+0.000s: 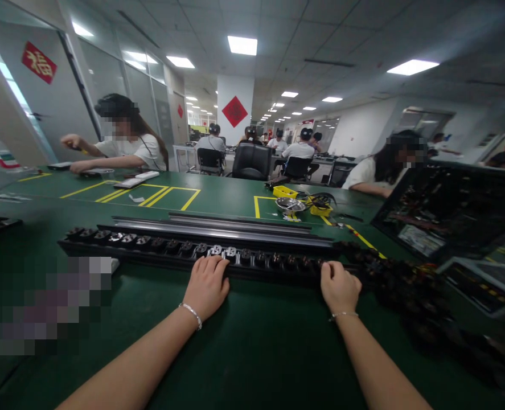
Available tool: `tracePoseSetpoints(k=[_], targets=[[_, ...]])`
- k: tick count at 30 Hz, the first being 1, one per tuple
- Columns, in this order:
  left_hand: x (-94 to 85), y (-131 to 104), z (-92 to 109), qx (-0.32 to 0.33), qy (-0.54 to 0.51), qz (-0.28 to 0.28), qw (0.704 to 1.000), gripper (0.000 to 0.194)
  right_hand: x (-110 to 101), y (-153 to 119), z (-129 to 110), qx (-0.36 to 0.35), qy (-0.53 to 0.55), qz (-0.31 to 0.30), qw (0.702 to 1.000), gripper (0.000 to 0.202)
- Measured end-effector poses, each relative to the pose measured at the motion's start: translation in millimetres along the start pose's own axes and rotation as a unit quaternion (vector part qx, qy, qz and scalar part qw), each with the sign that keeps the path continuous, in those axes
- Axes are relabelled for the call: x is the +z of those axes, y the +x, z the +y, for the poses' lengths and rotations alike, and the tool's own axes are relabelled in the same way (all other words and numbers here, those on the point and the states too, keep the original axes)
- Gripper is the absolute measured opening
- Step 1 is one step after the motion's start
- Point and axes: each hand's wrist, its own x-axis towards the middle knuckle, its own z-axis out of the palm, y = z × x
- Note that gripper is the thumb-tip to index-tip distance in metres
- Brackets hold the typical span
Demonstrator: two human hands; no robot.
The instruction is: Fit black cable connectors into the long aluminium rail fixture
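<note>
the left hand and right hand curl at the long strip, grip unclear, where even pressure should keep it steady.

Dim and cool overall, lit from overhead by rectangular ceiling panels, blown out to plain white at 12 o'clock. Darker toward 6 o'clock, fading nearly to black on the green surface. Glinting along the metal rails just beyond the black strip, and in small bright spots on its top. Lost in deep shadow at 4 o'clock, with little detail left in the tangle of dark parts. Streaked with haze at 2 o'clock. Stretched and bent toward the edges, with a leaning grey door at 10 o'clock. Soft at a distance; masked by coarse mosaic blocks at 8 o'clock, smaller ones at 10.
</note>
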Motion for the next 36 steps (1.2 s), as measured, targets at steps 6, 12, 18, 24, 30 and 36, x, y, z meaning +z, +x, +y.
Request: tracePoseSetpoints(k=[6,12,18,24,30,36], targets=[[-0.6,4,31,0.087,-0.009,0.027,0.996,0.039,-6,-13,6,-0.042,0.012,-0.014,0.999,0.038],[23.3,30,90,0.155,-0.003,0.019,0.988,0.049,-2,-14,20,-0.125,0.027,0.014,0.992,0.037],[40.1,38,97,0.15,0.01,0.006,0.989,0.049,-4,-6,40,-0.233,0.024,0.008,0.972,0.035],[44.1,39,90,0.147,0.01,-0.01,0.989,0.048,1,4,20,-0.131,0.008,0.024,0.991,0.036],[47.1,37,89,0.147,0.018,-0.011,0.989,0.051,4,7,9,-0.095,0.038,0.026,0.994,0.035],[46.6,35,89,0.152,0.026,-0.024,0.988,0.053,2,5,6,-0.101,0.024,0.037,0.994,0.038]])
